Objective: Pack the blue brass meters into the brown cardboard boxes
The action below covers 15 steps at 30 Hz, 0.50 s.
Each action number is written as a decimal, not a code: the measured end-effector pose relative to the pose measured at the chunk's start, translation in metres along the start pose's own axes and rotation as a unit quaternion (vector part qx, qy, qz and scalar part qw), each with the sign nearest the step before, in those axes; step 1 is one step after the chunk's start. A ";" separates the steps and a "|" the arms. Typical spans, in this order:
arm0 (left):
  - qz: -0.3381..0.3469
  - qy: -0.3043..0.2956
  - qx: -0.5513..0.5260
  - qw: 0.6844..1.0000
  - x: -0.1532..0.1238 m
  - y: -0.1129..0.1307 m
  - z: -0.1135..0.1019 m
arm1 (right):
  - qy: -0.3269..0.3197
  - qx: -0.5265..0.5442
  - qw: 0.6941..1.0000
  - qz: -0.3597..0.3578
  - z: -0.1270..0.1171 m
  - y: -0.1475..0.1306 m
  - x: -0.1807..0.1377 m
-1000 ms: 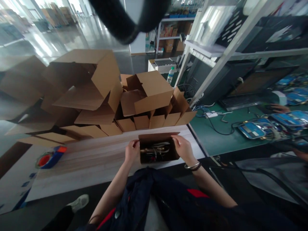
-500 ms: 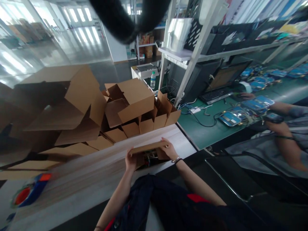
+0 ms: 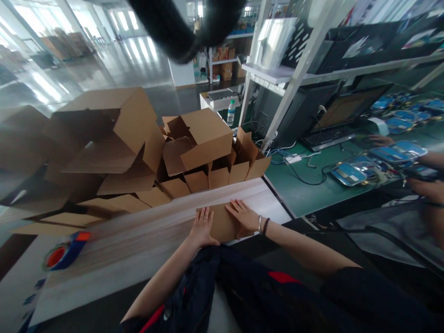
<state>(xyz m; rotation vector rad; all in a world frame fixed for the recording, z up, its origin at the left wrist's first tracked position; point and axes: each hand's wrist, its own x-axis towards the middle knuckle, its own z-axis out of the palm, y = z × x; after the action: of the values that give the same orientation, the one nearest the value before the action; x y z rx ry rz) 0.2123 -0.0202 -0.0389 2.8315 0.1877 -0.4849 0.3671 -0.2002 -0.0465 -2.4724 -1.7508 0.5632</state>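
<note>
A small brown cardboard box [image 3: 223, 225] sits on the pale wood-grain tabletop [image 3: 145, 231], right in front of my body. Its top flap lies folded down, so the contents are hidden. My left hand [image 3: 204, 227] rests on the box's left side, fingers stretched over the top and the thumb toward the near edge. On the right part of the flap lies my right hand [image 3: 243, 216], its fingers spread and pressing flat. Both hands are open and touch the cardboard without gripping it.
Several open cardboard boxes [image 3: 208, 134] are stacked along the far edge. A blue-and-orange tape dispenser [image 3: 69, 252] stands at the left end. To the right, a green bench [image 3: 301, 199] carries blue devices [image 3: 348, 173], cables and a keyboard [image 3: 326, 138]; another person's hand [image 3: 428, 187] is there.
The box's flap was raised with wires showing inside, held at its ends by both hands. Now it is folded down and my hands lie flat on it. The view has shifted slightly.
</note>
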 end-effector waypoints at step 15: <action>0.037 0.059 0.119 0.990 -0.004 0.012 0.016 | 0.086 -0.015 0.994 -0.067 0.018 -0.024 -0.010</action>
<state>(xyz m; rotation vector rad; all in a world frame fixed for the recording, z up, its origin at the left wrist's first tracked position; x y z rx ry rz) 0.2063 -0.0367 -0.0492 3.0903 0.0494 -0.3445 0.3365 -0.2041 -0.0546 -2.3199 -1.8519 0.3062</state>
